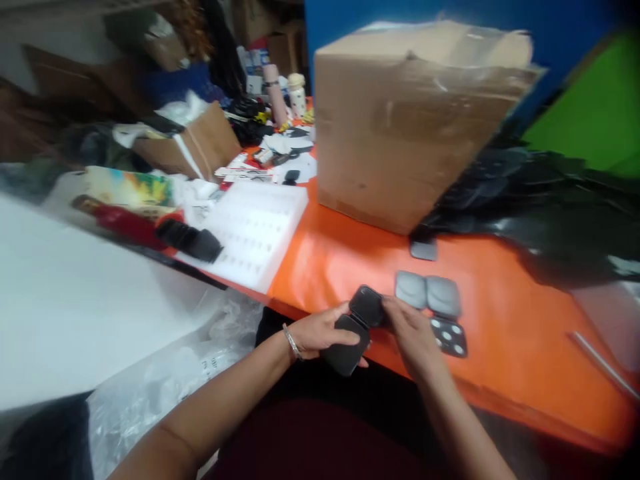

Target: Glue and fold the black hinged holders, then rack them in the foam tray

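Observation:
My left hand point(320, 332) grips a dark hinged case point(356, 327) at the near edge of the orange table point(500, 313), its fingers curled round the lower half. My right hand point(411, 331) pinches the same case from the right, by its raised upper flap. Just right of my hands lie two grey rounded shells point(428, 293) side by side, and below them a dark plate with white dots point(450, 337). Another small dark piece point(423, 250) lies farther back.
A big cardboard box point(400, 120) stands at the middle back. Black plastic sheeting point(540, 200) spreads to its right. A white foam tray point(255, 230) lies left, with black parts point(193, 240), a smaller carton point(200, 143) and bottles point(295, 93) beyond. A metal rod point(603, 363) lies far right.

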Motion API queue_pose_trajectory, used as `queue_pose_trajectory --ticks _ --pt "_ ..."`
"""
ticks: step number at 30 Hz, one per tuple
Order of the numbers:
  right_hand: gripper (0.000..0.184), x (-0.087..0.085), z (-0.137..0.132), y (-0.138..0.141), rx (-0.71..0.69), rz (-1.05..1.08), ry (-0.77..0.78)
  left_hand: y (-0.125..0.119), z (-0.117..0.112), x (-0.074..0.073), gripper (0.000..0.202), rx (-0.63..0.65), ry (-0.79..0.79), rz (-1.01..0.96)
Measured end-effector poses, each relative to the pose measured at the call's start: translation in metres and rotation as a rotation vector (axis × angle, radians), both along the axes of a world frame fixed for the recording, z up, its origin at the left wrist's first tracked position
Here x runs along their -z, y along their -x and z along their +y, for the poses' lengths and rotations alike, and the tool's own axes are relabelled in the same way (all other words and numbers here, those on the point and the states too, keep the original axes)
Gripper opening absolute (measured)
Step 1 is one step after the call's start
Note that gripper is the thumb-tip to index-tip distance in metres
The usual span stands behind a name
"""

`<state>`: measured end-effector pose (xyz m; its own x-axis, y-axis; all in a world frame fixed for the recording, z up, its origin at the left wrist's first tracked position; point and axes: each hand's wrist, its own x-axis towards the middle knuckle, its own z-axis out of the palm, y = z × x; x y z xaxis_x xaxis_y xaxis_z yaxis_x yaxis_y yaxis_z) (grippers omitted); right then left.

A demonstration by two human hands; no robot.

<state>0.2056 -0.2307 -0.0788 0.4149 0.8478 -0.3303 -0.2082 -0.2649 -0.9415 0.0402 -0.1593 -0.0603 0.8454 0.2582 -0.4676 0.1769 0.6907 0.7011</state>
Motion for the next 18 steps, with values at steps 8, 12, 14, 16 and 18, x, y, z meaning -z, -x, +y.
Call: queue_pose_trajectory --ticks 8,12,14,16,18 --pt "0.037 -0.024 -0.022 -0.021 0.035 -0.331 0.105 0.126 0.083 -0.098 0.031 -0.386 -1.094 0.668" --pt "0.034 -0.030 -0.027 -0.014 0.087 -0.351 0.140 0.170 0.103 -0.144 0.028 -0.633 -1.456 1.046" --pt "0.035 -0.030 -0.028 -0.010 0.093 -0.325 0.153 0.179 0.109 -0.153 0.021 -0.596 -1.603 1.147" --pt "0.036 -0.026 -0.029 -0.008 0.089 -0.294 0.156 0.183 0.116 -0.153 0.018 -0.456 -1.670 1.238" --pt "0.037 -0.021 -0.031 -0.008 0.082 -0.277 0.148 0.182 0.123 -0.147 0.018 -0.292 -1.700 1.335"
